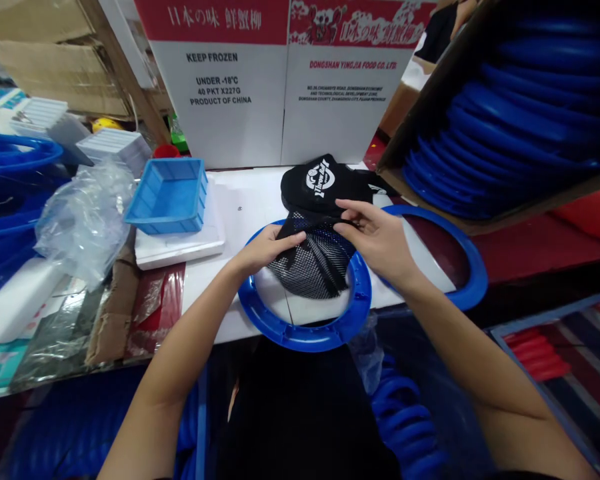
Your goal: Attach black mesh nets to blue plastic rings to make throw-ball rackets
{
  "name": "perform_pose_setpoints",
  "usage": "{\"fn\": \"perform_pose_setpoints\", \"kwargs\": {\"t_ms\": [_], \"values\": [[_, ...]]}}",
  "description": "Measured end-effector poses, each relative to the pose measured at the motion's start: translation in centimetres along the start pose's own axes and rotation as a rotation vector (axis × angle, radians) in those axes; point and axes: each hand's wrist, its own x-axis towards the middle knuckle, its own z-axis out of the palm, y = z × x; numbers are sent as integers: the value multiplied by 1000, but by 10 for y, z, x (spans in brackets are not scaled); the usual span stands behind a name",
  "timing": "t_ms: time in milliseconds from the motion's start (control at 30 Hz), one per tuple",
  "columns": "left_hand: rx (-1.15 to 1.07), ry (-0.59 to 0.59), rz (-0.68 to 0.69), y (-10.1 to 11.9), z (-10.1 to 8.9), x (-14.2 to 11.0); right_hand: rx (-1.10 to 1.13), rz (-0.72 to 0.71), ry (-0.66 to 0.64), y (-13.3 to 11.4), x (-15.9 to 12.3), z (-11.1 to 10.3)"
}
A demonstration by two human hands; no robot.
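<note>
Both hands hold a black mesh net (313, 267) over a blue plastic ring (305, 339) at the front of the white work surface. My left hand (267, 250) pinches the net's left edge, thumb on top. My right hand (380, 240) has thumb and forefinger closed on the net's upper right side, its other fingers loosely curled. Just behind lies black fabric with a white printed logo (325, 183); whether it joins the mesh I cannot tell. A second blue ring (473, 267) lies to the right, partly behind my right hand and forearm.
A white printed carton (280, 127) stands at the back. An open box of stacked blue rings (505, 120) leans at upper right. On the left are a blue tray (167, 193), clear plastic bags (87, 220) and white stacked pieces (115, 150). More blue rings (405, 420) sit below the table edge.
</note>
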Motion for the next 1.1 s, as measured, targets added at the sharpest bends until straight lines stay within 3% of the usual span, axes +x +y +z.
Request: {"fn": "perform_pose_setpoints", "kwargs": {"t_ms": [100, 133, 200, 233, 300, 367, 433, 500, 567, 633, 733, 833, 1000, 1100], "values": [[200, -149, 12, 5, -4, -2, -153, -101, 170, 0, -16, -16], [277, -143, 66, 4, -3, -2, -199, -194, 231, -4, -24, -17], [436, -23, 192, 1, 3, 0, -232, -399, 253, -19, -44, -11], [510, 55, 240, -2, 6, 1, -221, -478, 192, -27, -55, -5], [645, 183, 272, -6, 11, 2, -196, -555, -115, -43, -73, 9], [795, 247, 207, -8, 13, 1, -159, -665, -494, -51, -84, 23], [963, 261, 94, -7, 11, 0, -85, -713, -718, -46, -88, 32], [1077, 269, 12, -5, 8, 0, 32, -625, -707, -30, -86, 36], [1102, 307, 4, -1, 5, 0, 76, -433, -565, -9, -79, 37], [1077, 317, 31, 2, 6, 0, -69, -223, -449, 10, -70, 38], [1101, 154, -19, 3, 11, -4, -460, -38, -459, 31, -58, 40], [1218, -77, -114, 1, 16, -10, -586, -44, -554, 40, -54, 37], [1185, -237, -159, 5, 9, -17, -332, -187, -560, 54, -49, 28], [1114, -304, -194, 8, -2, -24, -79, -316, -640, 62, -37, 31]]}}
